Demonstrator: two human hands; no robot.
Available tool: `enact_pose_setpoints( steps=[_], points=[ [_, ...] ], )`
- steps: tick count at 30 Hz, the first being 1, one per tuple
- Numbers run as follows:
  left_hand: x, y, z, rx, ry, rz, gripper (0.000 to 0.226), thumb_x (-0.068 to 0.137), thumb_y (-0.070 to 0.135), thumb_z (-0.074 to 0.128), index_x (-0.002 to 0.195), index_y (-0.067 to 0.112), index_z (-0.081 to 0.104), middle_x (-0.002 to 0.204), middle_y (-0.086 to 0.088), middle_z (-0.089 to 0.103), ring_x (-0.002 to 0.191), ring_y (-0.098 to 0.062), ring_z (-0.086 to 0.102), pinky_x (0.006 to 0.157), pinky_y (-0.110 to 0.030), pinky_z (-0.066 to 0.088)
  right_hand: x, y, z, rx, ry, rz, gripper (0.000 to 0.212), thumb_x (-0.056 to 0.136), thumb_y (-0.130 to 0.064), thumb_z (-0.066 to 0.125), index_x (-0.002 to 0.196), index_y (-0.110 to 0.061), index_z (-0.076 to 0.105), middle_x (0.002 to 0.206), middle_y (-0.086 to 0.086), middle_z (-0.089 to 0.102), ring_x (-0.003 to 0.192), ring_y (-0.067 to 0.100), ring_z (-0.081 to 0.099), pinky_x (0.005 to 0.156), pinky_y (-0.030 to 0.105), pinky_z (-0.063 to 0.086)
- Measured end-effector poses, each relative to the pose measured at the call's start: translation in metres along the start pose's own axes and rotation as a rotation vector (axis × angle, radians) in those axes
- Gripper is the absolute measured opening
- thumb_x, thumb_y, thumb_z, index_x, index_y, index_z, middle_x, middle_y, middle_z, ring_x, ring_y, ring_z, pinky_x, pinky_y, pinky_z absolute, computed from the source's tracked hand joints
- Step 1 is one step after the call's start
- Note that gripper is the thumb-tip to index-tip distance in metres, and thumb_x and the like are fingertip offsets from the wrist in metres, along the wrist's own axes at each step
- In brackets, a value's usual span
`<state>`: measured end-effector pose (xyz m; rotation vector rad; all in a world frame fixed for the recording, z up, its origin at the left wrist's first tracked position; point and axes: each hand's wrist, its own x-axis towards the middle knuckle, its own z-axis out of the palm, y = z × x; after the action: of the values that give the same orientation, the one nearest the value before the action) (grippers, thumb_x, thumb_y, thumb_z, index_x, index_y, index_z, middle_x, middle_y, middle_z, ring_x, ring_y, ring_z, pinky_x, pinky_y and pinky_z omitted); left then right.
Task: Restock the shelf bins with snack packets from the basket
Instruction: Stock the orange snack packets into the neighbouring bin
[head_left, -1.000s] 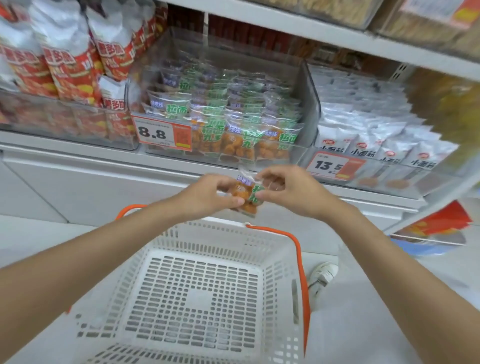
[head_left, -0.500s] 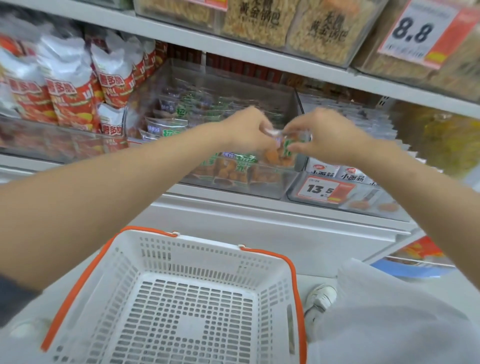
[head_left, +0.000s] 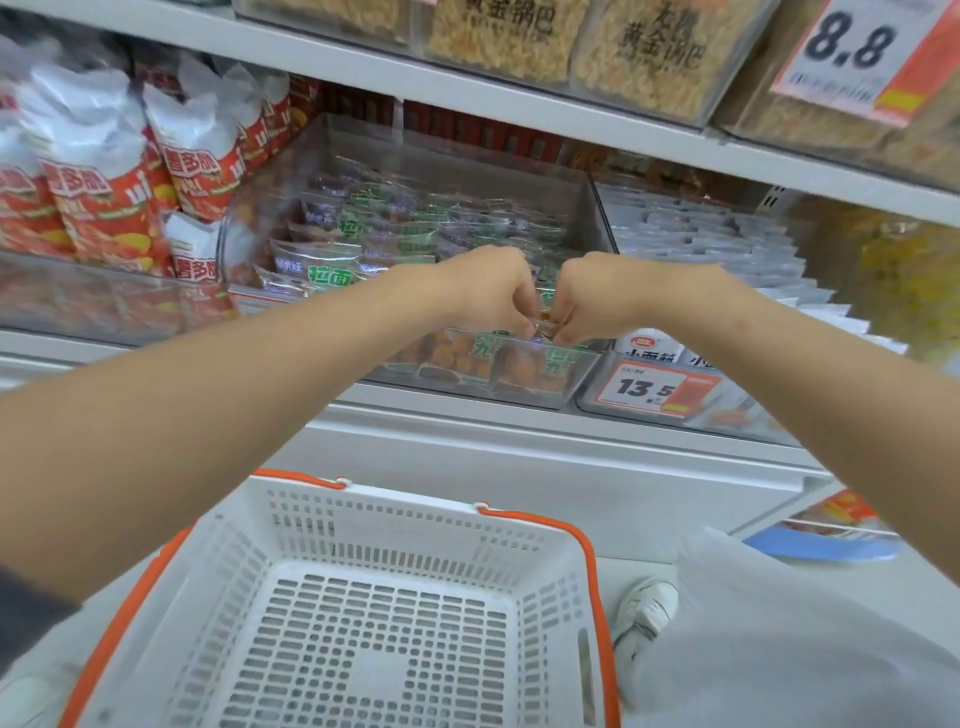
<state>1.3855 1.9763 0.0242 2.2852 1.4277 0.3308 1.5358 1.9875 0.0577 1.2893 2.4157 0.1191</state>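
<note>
1. Left hand (head_left: 488, 291): reached out over the front of the clear bin (head_left: 600, 218). Fingers curled tight, tips pinching one end of a snack packet (head_left: 544, 326).
2. Right hand (head_left: 597, 296): at three o'clock of the left, knuckles nearly meeting it. Fingers curled the same way, pinching the packet's other end.
3. Snack packet: held between the two sets of fingertips, just above the bin's front row. Mostly hidden; only a sliver of clear film and orange-brown filling shows.
4. Clear bin: on the middle shelf, at twelve o'clock from the basket (head_left: 395, 501). Holds rows of green-lettered packets (head_left: 332, 270) of the same kind.
5. Basket: white slotted plastic with orange handles, below the forearms at six o'clock of the hands.
6. Red-and-white bags (head_left: 104, 208): standing in the neighbouring bin at nine o'clock.
7. White packets (head_left: 727, 244): in rows at three o'clock of the clear bin, with a 13.5 price tag (head_left: 654, 389) on the front.
8. 8.8 price tag (head_left: 857, 52): upper shelf, at one o'clock.
9. White shoe (head_left: 647, 603): on the floor at the basket's three o'clock.
</note>
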Motion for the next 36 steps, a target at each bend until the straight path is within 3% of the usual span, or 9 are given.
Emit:
enact_pose_setpoints(
  steps=[4,7,10,16,20,26,29,32,36],
  points=[
    [-0.006,-0.004,0.000,-0.065,0.061,0.023,0.024,0.086,0.028,0.072,0.107,0.016,0.075,0.103,0.005,0.071,0.076,0.002,0.058,0.069,-0.012,0.047,-0.001,0.004,-0.001,0.078,0.024,0.005,0.021,0.083,-0.031,0.072,0.096,-0.016,0.075,0.076,-0.002,0.067,0.068,0.017,0.054,0.061,0.026,0.043],
    [-0.019,-0.014,-0.008,-0.003,0.127,0.027,0.037,0.083,0.043,0.072,0.116,0.027,0.069,0.111,0.010,0.065,0.088,-0.003,0.055,0.076,-0.020,0.045,-0.007,0.010,-0.001,0.204,0.128,0.010,0.050,0.078,-0.036,0.079,0.120,-0.018,0.060,0.109,0.002,0.063,0.095,0.021,0.058,0.079,0.033,0.048],
    [-0.033,-0.029,-0.014,0.115,0.118,-0.017,0.034,0.083,0.037,0.073,0.116,0.029,0.068,0.115,0.009,0.065,0.102,-0.010,0.059,0.092,-0.035,0.049,-0.008,0.010,0.000,0.211,0.140,-0.004,0.077,0.079,-0.040,0.078,0.144,-0.020,0.041,0.138,0.004,0.049,0.121,0.025,0.051,0.099,0.037,0.044],
    [-0.041,-0.044,-0.015,0.080,0.138,-0.066,0.028,0.083,0.027,0.076,0.109,0.020,0.073,0.105,0.007,0.071,0.092,-0.006,0.062,0.087,-0.027,0.050,0.005,0.003,-0.002,0.143,0.022,0.037,0.050,0.086,-0.037,0.073,0.130,-0.017,0.062,0.123,0.006,0.064,0.109,0.026,0.058,0.081,0.032,0.045],
    [-0.037,-0.047,-0.011,0.076,0.161,-0.066,0.026,0.083,0.028,0.076,0.108,0.022,0.073,0.105,0.008,0.071,0.092,-0.007,0.061,0.091,-0.034,0.052,0.013,0.000,-0.002,0.074,0.002,0.040,0.042,0.085,-0.033,0.074,0.122,-0.015,0.067,0.105,0.003,0.068,0.098,0.027,0.061,0.076,0.031,0.047],
    [-0.040,-0.047,-0.008,0.021,0.167,-0.089,0.025,0.085,0.029,0.073,0.109,0.022,0.072,0.109,0.007,0.070,0.093,-0.006,0.061,0.094,-0.034,0.051,0.013,0.000,0.006,0.068,0.033,0.080,0.040,0.086,-0.032,0.072,0.119,-0.010,0.067,0.112,0.009,0.068,0.100,0.030,0.062,0.078,0.034,0.051],
    [-0.048,-0.040,-0.007,0.006,0.228,-0.110,0.021,0.089,0.032,0.067,0.109,0.025,0.070,0.115,0.006,0.068,0.103,-0.011,0.061,0.097,-0.041,0.049,0.002,0.000,0.010,0.201,0.114,0.113,0.047,0.089,-0.032,0.066,0.126,-0.004,0.060,0.122,0.016,0.063,0.108,0.033,0.059,0.089,0.042,0.051],
    [-0.062,-0.036,0.001,0.170,0.380,-0.136,0.030,0.094,0.035,0.059,0.122,0.027,0.063,0.133,0.004,0.059,0.126,-0.020,0.049,0.108,-0.051,0.035,-0.008,-0.019,0.028,0.311,0.376,0.085,0.055,0.097,-0.030,0.054,0.144,-0.005,0.041,0.142,0.017,0.047,0.131,0.035,0.043,0.108,0.045,0.037],
    [-0.097,-0.027,0.025,0.352,0.393,-0.190,0.053,0.101,0.037,0.043,0.151,0.027,0.029,0.159,0.002,0.023,0.148,-0.018,0.016,0.118,-0.047,0.015,-0.030,-0.061,0.075,0.318,0.521,0.067,0.073,0.097,-0.036,0.049,0.154,-0.008,0.014,0.161,0.012,0.016,0.149,0.029,0.013,0.119,0.047,0.016]
  ],
)
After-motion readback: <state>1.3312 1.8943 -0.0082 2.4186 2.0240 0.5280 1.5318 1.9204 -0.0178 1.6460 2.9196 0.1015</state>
